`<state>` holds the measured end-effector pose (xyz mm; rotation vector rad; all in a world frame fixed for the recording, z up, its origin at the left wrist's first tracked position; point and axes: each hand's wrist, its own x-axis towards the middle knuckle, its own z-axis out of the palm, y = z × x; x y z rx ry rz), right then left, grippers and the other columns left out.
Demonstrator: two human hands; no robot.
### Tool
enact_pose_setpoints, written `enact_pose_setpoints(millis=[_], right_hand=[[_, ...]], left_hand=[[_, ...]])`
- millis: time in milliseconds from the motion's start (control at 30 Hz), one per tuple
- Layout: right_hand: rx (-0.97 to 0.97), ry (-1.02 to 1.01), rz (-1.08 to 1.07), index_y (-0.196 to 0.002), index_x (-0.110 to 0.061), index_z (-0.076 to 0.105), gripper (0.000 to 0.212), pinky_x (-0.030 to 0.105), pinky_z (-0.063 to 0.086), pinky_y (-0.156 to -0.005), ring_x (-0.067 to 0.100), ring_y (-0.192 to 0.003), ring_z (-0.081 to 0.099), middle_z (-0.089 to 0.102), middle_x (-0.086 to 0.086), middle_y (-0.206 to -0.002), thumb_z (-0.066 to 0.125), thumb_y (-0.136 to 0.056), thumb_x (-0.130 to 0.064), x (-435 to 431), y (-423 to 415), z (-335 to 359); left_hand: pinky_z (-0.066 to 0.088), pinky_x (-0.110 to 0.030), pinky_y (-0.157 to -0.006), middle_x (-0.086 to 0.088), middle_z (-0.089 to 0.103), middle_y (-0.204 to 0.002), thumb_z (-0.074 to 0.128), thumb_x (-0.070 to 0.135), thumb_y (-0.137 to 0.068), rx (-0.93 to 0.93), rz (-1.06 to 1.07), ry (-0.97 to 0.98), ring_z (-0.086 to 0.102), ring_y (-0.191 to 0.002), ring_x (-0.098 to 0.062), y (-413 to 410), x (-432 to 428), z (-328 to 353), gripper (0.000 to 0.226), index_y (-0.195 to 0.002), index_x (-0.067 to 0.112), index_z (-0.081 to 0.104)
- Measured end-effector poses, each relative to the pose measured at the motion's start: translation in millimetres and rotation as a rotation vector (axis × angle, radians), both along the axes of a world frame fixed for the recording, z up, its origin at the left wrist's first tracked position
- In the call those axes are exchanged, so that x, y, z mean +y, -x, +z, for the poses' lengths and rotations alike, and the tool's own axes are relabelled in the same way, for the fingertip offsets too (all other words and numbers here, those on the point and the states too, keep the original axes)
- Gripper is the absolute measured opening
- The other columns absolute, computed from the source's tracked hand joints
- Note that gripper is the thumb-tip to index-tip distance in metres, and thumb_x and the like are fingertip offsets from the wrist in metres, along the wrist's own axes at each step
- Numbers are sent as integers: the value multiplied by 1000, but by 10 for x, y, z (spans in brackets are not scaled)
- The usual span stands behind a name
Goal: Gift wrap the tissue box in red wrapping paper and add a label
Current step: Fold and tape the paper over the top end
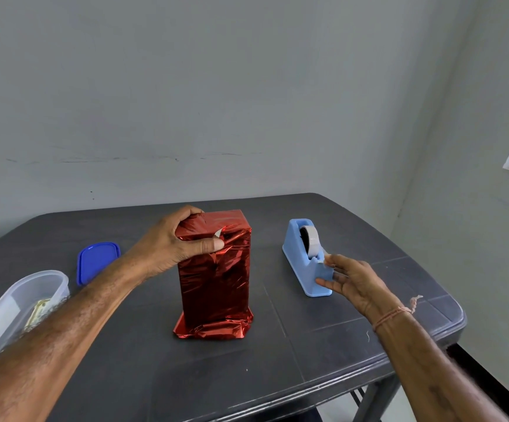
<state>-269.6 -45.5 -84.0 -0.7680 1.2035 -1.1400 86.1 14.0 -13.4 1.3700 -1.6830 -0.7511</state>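
Now, the left hand [183,239] grips the folded top of the red-wrapped tissue box [215,278], which stands on end mid-counter [308,354], long axis upright. Just right sits the tape dispenser [306,260]. The right hand [350,278], fingers loosely spread, touches its cutter end, so it looks the nearer hand for pulling tape.
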Motion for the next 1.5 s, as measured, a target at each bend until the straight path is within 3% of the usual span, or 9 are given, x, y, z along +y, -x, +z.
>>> enact_pose_setpoints(millis=[233,500,767,933,1033,1167,1267,1400,1500], right_hand=[[-33,32,-30,-105,8,64,22,45,64,-74,35,-108,69,64,19,-117,73,-91,-7,5,14,-168],[17,115,-72,-108,11,69,38,31,65,-74,29,-104,71,72,22,-114,75,-91,-23,58,33,-453],[39,142,-147,-96,3,70,23,33,64,-75,26,-99,68,71,17,-105,71,-94,-20,34,-45,-545],[421,128,-302,-82,-7,77,12,47,62,-90,22,-84,73,78,10,-88,77,-90,-17,-2,-150,-753],[456,113,-282,-80,-9,77,16,49,61,-91,19,-80,72,77,7,-84,76,-91,-21,63,-155,-738],[344,174,-182,-92,-3,74,24,43,61,-90,18,-84,69,74,9,-89,71,-96,-26,359,-189,-669],[276,354,4,-99,-4,73,30,35,57,-83,16,-93,62,69,5,-94,65,-98,-33,523,-283,-251],[441,624,341,-102,-20,75,35,21,53,-87,4,-94,64,71,-7,-96,61,-92,-50,556,-548,727],[647,748,580,-108,-17,72,30,18,50,-92,1,-102,64,72,-7,-106,59,-99,-42,385,-825,1255]], left_hand=[[49,-25,-83,6,69,-108,84,49,-67,-4,7,2,68,-96,-7,-1,-13,-2,60,-119,30,62],[50,-23,-81,7,70,-109,85,45,-70,-3,8,8,68,-92,-2,9,-9,5,56,-119,30,62],[51,-27,-85,7,70,-109,85,47,-68,-4,7,9,68,-95,-5,-4,-4,-10,57,-118,31,63],[49,-24,-82,8,68,-110,84,45,-70,-8,16,3,66,-100,-8,19,-8,8,59,-122,29,61],[49,-24,-82,7,68,-108,84,46,-69,-3,13,3,67,-97,-6,1,4,8,58,-120,30,62],[48,-21,-80,11,70,-101,86,47,-68,-9,5,8,67,-90,-1,12,5,10,55,-116,32,63],[47,-15,-74,12,70,-96,87,46,-69,-20,10,20,67,-84,3,16,6,16,51,-113,32,64],[48,-17,-74,9,71,-96,88,51,-66,-28,0,31,68,-84,0,-5,-9,-7,56,-113,32,64],[47,-10,-69,11,68,-96,88,48,-69,-44,18,33,66,-83,5,2,1,-4,56,-116,33,62]])
